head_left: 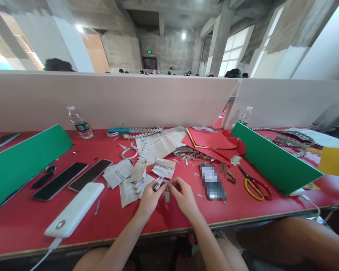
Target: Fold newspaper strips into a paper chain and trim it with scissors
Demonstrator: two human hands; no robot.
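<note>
1. Two hands meet over the red tabletop (22,222): the left hand (150,197) and the right hand (183,195) each pinch a small folded newsprint piece (159,183) between thumb and fingertips, just above the near middle of the tabletop.
2. Print covers the newspaper scraps (130,178) and the newspaper sheet (159,145) behind the hands, but the characters are too small to read.
3. One water bottle (79,122) carries a dark label by the partition (107,99); its wording cannot be made out.
4. A phone (213,182) right of the hands is blurred, so its screen shows nothing legible.
5. A white power bank (77,209) lies to the left, its cable running off the bottom edge; two dark phones (73,180) lie beside it.
6. Yellow-handled scissors (254,185) lie near a green board (274,160), which hides part of a folded paper chain (290,141).
7. Red paper sheets (211,141) overlap near the partition.
</note>
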